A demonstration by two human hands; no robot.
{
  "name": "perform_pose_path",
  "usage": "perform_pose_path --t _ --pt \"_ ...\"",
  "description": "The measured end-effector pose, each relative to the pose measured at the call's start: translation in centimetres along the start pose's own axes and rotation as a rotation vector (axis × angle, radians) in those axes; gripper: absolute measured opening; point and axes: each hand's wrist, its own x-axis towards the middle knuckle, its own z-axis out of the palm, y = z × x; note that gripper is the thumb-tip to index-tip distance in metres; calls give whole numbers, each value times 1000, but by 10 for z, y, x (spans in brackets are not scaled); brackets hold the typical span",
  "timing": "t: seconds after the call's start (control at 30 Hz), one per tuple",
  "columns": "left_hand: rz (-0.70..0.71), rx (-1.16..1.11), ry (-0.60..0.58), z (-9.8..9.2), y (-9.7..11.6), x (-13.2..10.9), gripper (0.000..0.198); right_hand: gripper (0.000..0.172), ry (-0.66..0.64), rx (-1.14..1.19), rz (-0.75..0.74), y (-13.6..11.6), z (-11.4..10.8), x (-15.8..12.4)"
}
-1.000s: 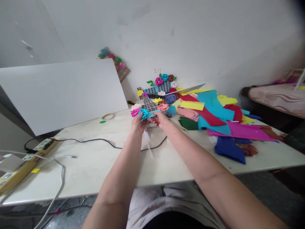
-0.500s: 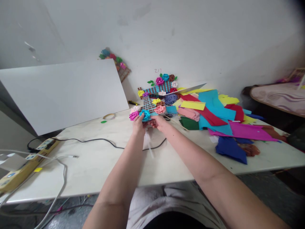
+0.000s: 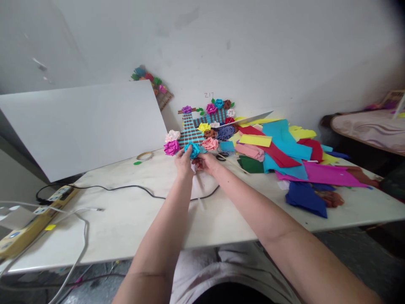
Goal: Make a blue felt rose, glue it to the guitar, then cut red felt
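Note:
Both hands are at the lower edge of a woven craft piece (image 3: 189,131) in blue and brown strips. Its top narrows to a bar with a purple paper flower (image 3: 187,109); magenta (image 3: 171,147), white, yellow, brown and pink flowers sit around its wide base. My left hand (image 3: 184,164) grips that edge with the thumb against a blue paper flower (image 3: 194,150). Closed at the same edge, my right hand (image 3: 207,163) has its fingers partly hidden under the piece. A whitish translucent stick (image 3: 198,190) hangs below the hands, blurred; its upper end is unclear.
Another flowered woven piece (image 3: 218,115) leans on the wall behind. Coloured paper sheets (image 3: 284,141) pile up at the right. At the left are a large white board (image 3: 85,126), a tape roll (image 3: 144,156), a power strip (image 3: 57,196) and cables. Scissors (image 3: 220,157) lie near my right hand.
The woven piece has tipped more upright, its purple-flowered top rising and shifting left. Its magenta and white flowers have also moved up and left. My hands stay at the lower edge.

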Motion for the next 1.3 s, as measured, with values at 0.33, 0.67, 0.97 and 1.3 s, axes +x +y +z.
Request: perform_pose_path --t 0.33,0.67,0.97,1.3 --pt "60 -92 -53 4 3 -5 31 21 -37 24 -139 4 0 0" --pt "-43 -110 -4 12 8 -14 33 13 -69 49 -182 10 3 3" --pt "4 -114 -3 11 3 -12 35 16 -50 40 -199 7 4 1" --pt "162 -112 193 2 8 -4 29 29 -29 42 -227 1 2 -2"
